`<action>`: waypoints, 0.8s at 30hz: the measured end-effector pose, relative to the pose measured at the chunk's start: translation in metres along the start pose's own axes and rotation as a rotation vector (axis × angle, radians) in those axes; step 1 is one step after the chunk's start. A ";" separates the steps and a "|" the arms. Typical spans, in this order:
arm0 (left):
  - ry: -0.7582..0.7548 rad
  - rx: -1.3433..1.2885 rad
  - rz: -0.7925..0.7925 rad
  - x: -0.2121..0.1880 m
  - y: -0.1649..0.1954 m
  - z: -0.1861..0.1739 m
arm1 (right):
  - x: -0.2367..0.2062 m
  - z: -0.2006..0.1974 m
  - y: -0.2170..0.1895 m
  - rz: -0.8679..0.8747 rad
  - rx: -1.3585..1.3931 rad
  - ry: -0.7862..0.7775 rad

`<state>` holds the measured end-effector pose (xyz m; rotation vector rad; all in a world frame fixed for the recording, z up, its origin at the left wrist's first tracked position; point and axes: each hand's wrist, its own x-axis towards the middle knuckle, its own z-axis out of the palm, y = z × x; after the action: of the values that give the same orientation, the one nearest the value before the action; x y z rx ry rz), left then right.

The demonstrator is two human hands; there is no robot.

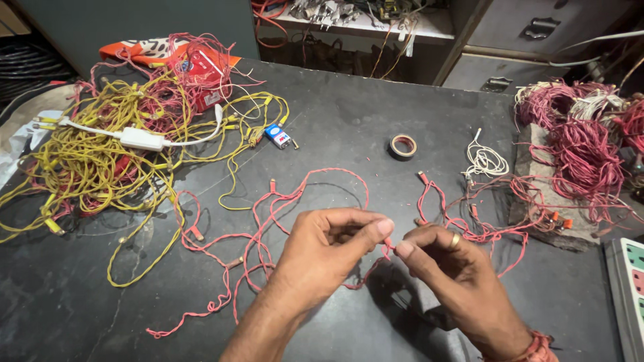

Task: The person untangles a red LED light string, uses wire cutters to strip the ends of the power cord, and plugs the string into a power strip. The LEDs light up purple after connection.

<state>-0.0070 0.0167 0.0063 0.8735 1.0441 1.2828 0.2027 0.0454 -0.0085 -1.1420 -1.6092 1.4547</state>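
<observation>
Wire: my left hand [329, 245] and right hand [443, 258] both pinch the pink twisted light-string wire [268, 221] between fingertips.
Axis: runs left-right between my thumbs.
Nearer: equal.

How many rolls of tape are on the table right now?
1. A single roll of dark tape lies flat on the black table, beyond both hands, between the small blue battery and the white wire coil. Others could be hidden under wire heaps.

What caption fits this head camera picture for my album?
Two hands, left hand and right hand, pinch a twisted pink wire above a dark table.
</observation>
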 end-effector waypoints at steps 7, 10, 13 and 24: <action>0.035 -0.004 -0.034 0.000 -0.001 0.002 | 0.002 0.001 -0.003 -0.068 0.003 0.061; 0.079 -0.007 -0.076 0.000 -0.001 0.000 | 0.000 0.004 -0.009 -0.041 -0.071 0.067; 0.098 0.048 -0.115 0.000 -0.001 -0.001 | -0.002 0.004 -0.014 -0.033 -0.151 0.047; 0.117 0.108 -0.151 0.001 0.002 0.003 | 0.001 0.007 -0.003 -0.005 -0.002 0.033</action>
<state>-0.0042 0.0176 0.0090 0.7912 1.2581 1.1699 0.1953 0.0432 -0.0066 -1.1562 -1.5900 1.4235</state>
